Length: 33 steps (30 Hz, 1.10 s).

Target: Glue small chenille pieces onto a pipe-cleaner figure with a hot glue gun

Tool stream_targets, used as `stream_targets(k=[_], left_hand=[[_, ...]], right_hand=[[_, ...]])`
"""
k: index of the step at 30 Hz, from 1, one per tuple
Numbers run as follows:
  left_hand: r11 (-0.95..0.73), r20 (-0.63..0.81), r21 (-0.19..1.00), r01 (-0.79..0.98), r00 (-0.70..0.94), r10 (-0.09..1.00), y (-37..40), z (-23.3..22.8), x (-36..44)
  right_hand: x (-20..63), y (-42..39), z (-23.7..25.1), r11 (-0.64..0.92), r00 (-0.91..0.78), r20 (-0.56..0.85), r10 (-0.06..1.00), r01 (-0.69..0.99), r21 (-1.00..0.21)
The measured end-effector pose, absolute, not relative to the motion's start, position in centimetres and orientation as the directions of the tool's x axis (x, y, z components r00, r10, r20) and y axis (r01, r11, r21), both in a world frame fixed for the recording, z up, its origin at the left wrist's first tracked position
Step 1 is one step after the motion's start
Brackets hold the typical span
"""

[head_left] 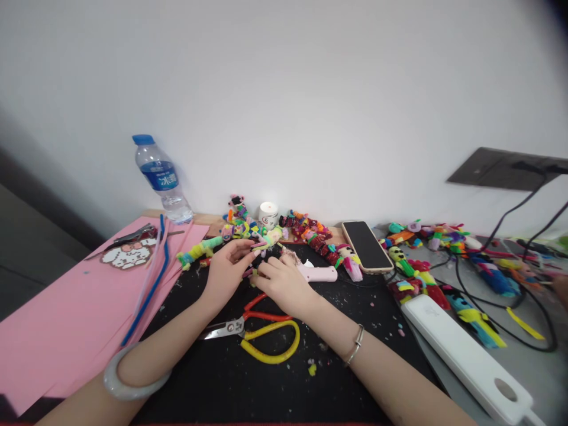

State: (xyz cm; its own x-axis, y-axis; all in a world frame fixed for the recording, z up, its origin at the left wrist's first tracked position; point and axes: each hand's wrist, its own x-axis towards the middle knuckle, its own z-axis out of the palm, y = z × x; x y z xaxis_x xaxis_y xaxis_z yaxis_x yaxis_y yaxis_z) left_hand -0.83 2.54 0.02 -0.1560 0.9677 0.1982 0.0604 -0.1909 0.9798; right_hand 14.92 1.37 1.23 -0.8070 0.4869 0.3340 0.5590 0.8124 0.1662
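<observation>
both hands (228, 266) (284, 283) pinch a pipe-cleaner figure (261, 244); scissors (261, 331) just below.

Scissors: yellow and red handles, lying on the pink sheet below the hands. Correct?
Not quite. The head view shows the scissors, with yellow and red handles, below the hands, but they lie on the black mat, not on the pink sheet.

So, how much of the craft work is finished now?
Many small colourful figures already lie along the wall, more at the right. The left hand and right hand pinch a small piece together. Unused blue stems remain on the pink sheet.
</observation>
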Motion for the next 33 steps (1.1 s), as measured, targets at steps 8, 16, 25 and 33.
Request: stream_targets(k=[8, 16, 25, 33], left_hand=[[-0.179, 0.181, 0.984, 0.021, -0.134, 0.974, 2.5, 0.0, -0.8], [-0.163, 0.166, 0.985, 0.055, -0.061, 0.984, 2.1, 0.2, -0.6], [-0.234, 0.229, 0.947, 0.218, 0.047, 0.972, 1.3, 0.2, -0.2], [-0.277, 0.262, 0.926, 0.258, 0.089, 0.961, 1.2, -0.1, -0.1]], right_hand=[[15.7, 1.1, 1.3, 0.815, -0.731, 0.419, 0.539, 0.577, -0.041], [17.8, 0.3, 1.8, 0.68, -0.449, 0.512, 0.732, 0.526, -0.511], [19.2, 1.0, 1.2, 0.584, -0.28, 0.514, 0.811, 0.443, -0.68], [19.1, 0.9, 0.9, 0.178, -0.166, 0.156, 0.974, 0.129, -0.976]])
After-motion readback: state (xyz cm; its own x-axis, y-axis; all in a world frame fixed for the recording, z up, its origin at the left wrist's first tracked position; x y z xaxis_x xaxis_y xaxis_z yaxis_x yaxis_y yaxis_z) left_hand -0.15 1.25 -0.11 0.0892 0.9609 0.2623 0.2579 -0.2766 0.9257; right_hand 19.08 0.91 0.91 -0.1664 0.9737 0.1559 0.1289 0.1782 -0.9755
